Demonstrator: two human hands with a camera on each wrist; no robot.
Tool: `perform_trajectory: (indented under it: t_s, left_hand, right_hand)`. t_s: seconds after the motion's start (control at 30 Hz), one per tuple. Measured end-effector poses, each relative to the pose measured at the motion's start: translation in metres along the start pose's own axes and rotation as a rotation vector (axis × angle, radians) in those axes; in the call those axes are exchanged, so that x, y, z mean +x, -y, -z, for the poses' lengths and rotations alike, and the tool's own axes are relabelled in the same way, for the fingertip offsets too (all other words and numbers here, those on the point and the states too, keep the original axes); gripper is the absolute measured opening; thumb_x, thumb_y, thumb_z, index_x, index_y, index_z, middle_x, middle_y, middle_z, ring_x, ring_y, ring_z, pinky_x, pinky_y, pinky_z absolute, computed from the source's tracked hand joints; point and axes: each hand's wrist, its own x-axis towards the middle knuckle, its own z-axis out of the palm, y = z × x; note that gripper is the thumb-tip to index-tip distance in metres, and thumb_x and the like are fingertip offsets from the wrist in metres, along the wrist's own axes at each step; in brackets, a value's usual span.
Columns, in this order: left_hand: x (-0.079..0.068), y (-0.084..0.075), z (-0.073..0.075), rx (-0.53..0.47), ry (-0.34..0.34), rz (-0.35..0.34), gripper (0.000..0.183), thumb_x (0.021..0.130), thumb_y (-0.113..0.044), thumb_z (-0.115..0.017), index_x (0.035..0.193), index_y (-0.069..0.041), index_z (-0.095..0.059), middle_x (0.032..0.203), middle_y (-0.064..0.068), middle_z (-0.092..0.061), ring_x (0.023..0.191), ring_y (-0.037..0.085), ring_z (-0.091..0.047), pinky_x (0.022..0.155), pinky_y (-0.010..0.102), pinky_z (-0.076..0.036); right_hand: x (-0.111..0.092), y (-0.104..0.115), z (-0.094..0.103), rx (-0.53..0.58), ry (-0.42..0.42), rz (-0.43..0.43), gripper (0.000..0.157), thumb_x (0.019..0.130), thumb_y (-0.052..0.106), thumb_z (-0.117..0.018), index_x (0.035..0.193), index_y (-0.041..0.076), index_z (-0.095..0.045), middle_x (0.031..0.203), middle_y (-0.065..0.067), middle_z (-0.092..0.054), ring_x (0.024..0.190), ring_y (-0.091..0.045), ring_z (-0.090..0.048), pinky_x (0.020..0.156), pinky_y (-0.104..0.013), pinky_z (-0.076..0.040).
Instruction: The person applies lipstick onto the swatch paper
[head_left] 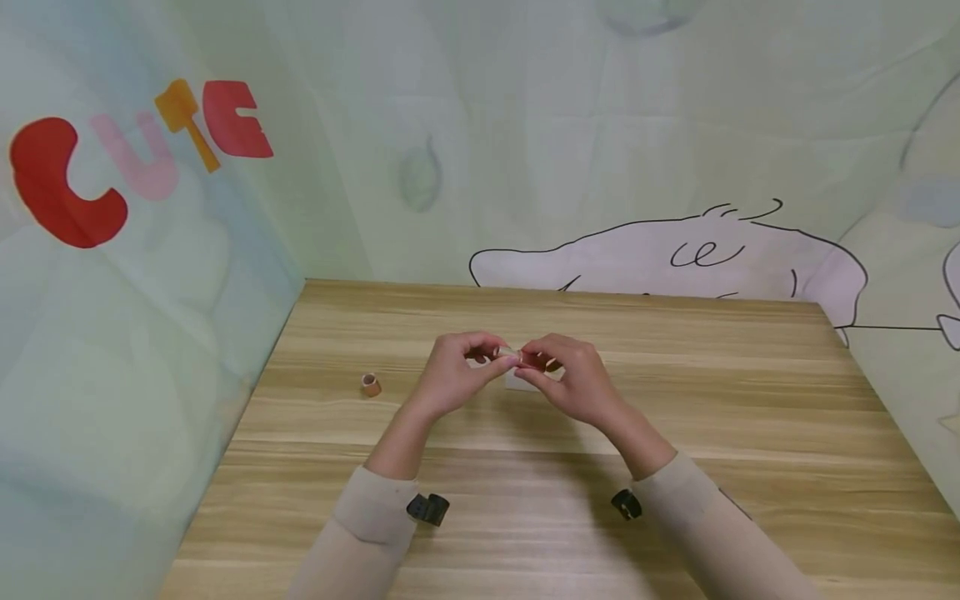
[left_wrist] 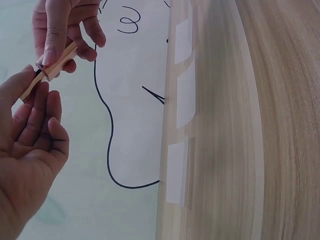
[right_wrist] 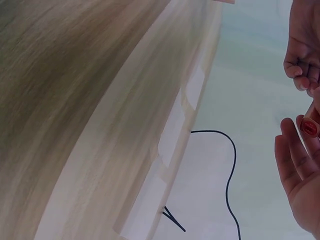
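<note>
Above the table, both hands meet on a small gold-coloured tube (head_left: 509, 352), which looks like a lipstick. The left hand (head_left: 457, 371) pinches one end between thumb and fingers. At the other end, the right hand (head_left: 573, 375) grips it with thumb and fingertips. A dark band and a clear edge show on the lipstick (left_wrist: 62, 60) in the left wrist view. Its round red end (right_wrist: 310, 128) faces the camera in the right wrist view. Fingers hide much of it. A small brown open-topped cylinder (head_left: 371, 385), like a cap, stands left of the left hand.
A white piece (head_left: 519, 382) lies on the wooden table (head_left: 712, 375) under the hands, partly covered. White strips (left_wrist: 176, 172) run near the table's far edge. Printed cloth walls (head_left: 525, 167) rise behind and to the left.
</note>
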Motion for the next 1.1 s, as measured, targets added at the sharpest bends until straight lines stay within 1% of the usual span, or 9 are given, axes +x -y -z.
perform_trajectory:
  t_s: [0.2, 0.3, 0.4, 0.5, 0.6, 0.7, 0.77, 0.97, 1.1]
  left_hand:
    - [0.000, -0.003, 0.000, -0.017, 0.008, -0.012, 0.014, 0.091, -0.021, -0.078, 0.099, -0.009, -0.077, 0.088, -0.002, -0.073, 0.087, 0.017, -0.064, 0.079, 0.036, -0.055]
    - [0.000, -0.004, 0.001, -0.023, 0.011, -0.025, 0.014, 0.091, -0.020, -0.078, 0.099, -0.008, -0.077, 0.088, -0.001, -0.073, 0.086, 0.017, -0.064, 0.078, 0.033, -0.054]
    - [0.000, -0.006, 0.002, -0.035, 0.019, -0.035, 0.014, 0.090, -0.019, -0.079, 0.099, -0.009, -0.077, 0.088, -0.001, -0.072, 0.086, 0.017, -0.064, 0.078, 0.033, -0.054]
    - [-0.001, -0.007, 0.002, -0.053, 0.034, -0.042, 0.013, 0.090, -0.019, -0.079, 0.100, -0.009, -0.077, 0.090, -0.001, -0.073, 0.087, 0.017, -0.064, 0.078, 0.035, -0.053]
    - [-0.001, -0.008, 0.003, -0.075, 0.053, -0.057, 0.014, 0.090, -0.017, -0.079, 0.101, -0.009, -0.077, 0.093, -0.001, -0.073, 0.089, 0.017, -0.064, 0.079, 0.039, -0.052]
    - [-0.002, -0.010, 0.003, -0.095, 0.067, -0.073, 0.013, 0.090, -0.016, -0.079, 0.102, -0.008, -0.077, 0.095, -0.001, -0.074, 0.092, 0.018, -0.064, 0.081, 0.041, -0.052]
    - [-0.002, -0.010, 0.003, -0.105, 0.074, -0.084, 0.013, 0.090, -0.015, -0.079, 0.102, -0.008, -0.077, 0.095, 0.000, -0.073, 0.093, 0.019, -0.063, 0.081, 0.040, -0.051]
    - [-0.002, -0.011, 0.002, -0.126, 0.085, -0.100, 0.014, 0.090, -0.014, -0.079, 0.102, -0.007, -0.077, 0.096, 0.002, -0.073, 0.093, 0.019, -0.063, 0.080, 0.038, -0.050]
    - [-0.003, -0.012, 0.003, -0.120, 0.079, -0.106, 0.014, 0.090, -0.013, -0.079, 0.101, -0.006, -0.077, 0.095, 0.002, -0.073, 0.092, 0.019, -0.063, 0.079, 0.036, -0.050]
  right_hand:
    - [0.000, 0.000, 0.001, 0.120, 0.011, -0.003, 0.013, 0.088, 0.008, -0.080, 0.100, 0.005, -0.075, 0.089, -0.002, -0.073, 0.077, -0.013, -0.068, 0.065, -0.028, -0.059]
    - [0.000, 0.000, 0.003, 0.163, 0.029, -0.029, 0.012, 0.089, 0.008, -0.078, 0.101, 0.005, -0.076, 0.089, -0.002, -0.073, 0.078, -0.013, -0.067, 0.065, -0.029, -0.059]
    - [-0.001, 0.001, 0.005, 0.219, 0.065, -0.078, 0.010, 0.092, 0.007, -0.075, 0.102, 0.005, -0.076, 0.090, -0.002, -0.073, 0.078, -0.014, -0.066, 0.066, -0.031, -0.059]
    - [-0.001, 0.001, 0.008, 0.343, 0.129, -0.155, 0.011, 0.097, 0.006, -0.068, 0.105, 0.001, -0.074, 0.092, -0.006, -0.072, 0.080, -0.018, -0.067, 0.069, -0.032, -0.059]
    - [-0.002, 0.001, 0.011, 0.491, 0.189, -0.225, 0.018, 0.103, 0.006, -0.058, 0.108, -0.007, -0.070, 0.090, -0.014, -0.071, 0.079, -0.022, -0.068, 0.071, -0.033, -0.059]
    - [-0.002, 0.001, 0.013, 0.608, 0.221, -0.272, 0.026, 0.106, 0.009, -0.050, 0.107, -0.013, -0.066, 0.086, -0.018, -0.069, 0.078, -0.019, -0.068, 0.073, -0.033, -0.059]
    - [-0.002, 0.001, 0.014, 0.662, 0.231, -0.299, 0.031, 0.106, 0.010, -0.047, 0.107, -0.016, -0.064, 0.085, -0.017, -0.069, 0.077, -0.015, -0.068, 0.073, -0.033, -0.059]
    - [0.000, 0.002, 0.015, 0.727, 0.259, -0.351, 0.039, 0.107, 0.014, -0.040, 0.105, -0.020, -0.061, 0.080, -0.004, -0.069, 0.074, -0.013, -0.067, 0.076, -0.032, -0.058]
    - [0.000, 0.003, 0.014, 0.742, 0.273, -0.349, 0.038, 0.107, 0.015, -0.039, 0.101, -0.013, -0.064, 0.078, -0.003, -0.068, 0.073, -0.014, -0.066, 0.076, -0.033, -0.057]
